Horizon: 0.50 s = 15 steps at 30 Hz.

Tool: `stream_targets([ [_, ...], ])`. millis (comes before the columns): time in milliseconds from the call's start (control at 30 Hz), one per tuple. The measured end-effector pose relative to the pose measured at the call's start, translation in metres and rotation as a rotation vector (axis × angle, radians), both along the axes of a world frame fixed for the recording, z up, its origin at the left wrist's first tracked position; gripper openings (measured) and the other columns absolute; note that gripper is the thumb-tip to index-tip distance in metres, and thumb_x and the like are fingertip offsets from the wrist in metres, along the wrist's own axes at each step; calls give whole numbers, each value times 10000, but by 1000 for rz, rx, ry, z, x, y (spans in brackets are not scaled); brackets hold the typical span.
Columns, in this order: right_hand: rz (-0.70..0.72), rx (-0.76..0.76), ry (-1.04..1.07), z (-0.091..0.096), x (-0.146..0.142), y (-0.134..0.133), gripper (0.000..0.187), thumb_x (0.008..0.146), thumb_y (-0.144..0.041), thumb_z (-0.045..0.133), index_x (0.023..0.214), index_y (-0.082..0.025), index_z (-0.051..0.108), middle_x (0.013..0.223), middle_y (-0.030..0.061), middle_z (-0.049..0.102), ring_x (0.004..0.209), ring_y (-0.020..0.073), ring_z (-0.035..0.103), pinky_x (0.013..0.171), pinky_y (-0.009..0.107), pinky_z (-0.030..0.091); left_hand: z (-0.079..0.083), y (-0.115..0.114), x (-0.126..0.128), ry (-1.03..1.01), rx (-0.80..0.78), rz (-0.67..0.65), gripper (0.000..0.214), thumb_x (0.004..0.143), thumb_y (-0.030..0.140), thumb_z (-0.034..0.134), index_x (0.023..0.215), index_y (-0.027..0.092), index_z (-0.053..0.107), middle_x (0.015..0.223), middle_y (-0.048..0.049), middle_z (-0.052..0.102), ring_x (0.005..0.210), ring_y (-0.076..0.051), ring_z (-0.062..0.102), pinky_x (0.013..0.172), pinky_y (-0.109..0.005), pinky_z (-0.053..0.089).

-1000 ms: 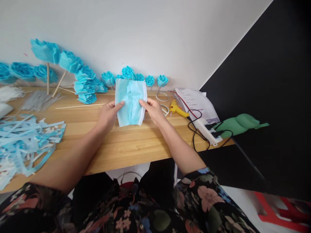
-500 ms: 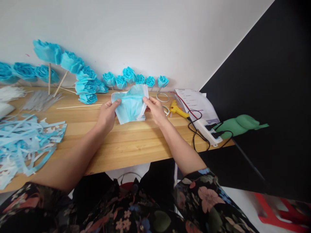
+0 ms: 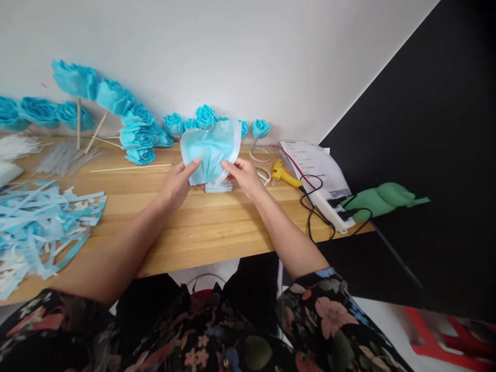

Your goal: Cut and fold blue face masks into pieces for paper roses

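Observation:
A light blue sheet of fabric [image 3: 211, 147] with white edges, like an unfolded face mask, is held up above the table between both hands. My left hand [image 3: 180, 181] grips its lower left part, thumb on the front. On the lower right, my right hand [image 3: 244, 175] pinches it with thumb and fingers. Gathered creases run up from between the thumbs, and the top edge stands up and curves. Below it lies a small stack of folded blue pieces [image 3: 219, 187], partly covered by the sheet. The fingers behind the sheet are hidden.
Blue fabric flowers [image 3: 205, 116] line the wall, some on sticks. Cut blue and white strips [image 3: 42, 227] are heaped at left. A thin stick [image 3: 129, 168] lies behind my left hand. At right are scissors [image 3: 263, 175], a yellow glue gun [image 3: 284, 174], a power strip [image 3: 329, 209] and cables.
The sheet has risen and tilted upright, its top edge now covering some flowers. My hands have moved closer together along its lower part. More of the stack beneath shows.

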State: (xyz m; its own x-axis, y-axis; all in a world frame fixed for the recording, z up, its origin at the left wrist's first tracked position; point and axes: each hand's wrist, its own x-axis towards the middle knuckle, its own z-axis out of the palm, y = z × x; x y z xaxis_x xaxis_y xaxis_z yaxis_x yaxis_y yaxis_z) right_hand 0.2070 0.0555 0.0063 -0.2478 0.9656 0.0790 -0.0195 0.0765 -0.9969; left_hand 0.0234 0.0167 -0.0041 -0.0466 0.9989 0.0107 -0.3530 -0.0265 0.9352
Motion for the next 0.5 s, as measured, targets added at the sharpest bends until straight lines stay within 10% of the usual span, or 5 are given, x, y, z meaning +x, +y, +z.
stream_targets([
  [500, -89, 17, 50, 2, 2, 1, 512, 670, -682, 789, 735, -194, 649, 676, -14, 619, 629, 115, 576, 568, 239, 496, 0, 1, -4, 28, 29, 104, 277, 805, 333, 764, 615, 169, 648, 555, -17, 606, 490, -117, 534, 498, -241, 437],
])
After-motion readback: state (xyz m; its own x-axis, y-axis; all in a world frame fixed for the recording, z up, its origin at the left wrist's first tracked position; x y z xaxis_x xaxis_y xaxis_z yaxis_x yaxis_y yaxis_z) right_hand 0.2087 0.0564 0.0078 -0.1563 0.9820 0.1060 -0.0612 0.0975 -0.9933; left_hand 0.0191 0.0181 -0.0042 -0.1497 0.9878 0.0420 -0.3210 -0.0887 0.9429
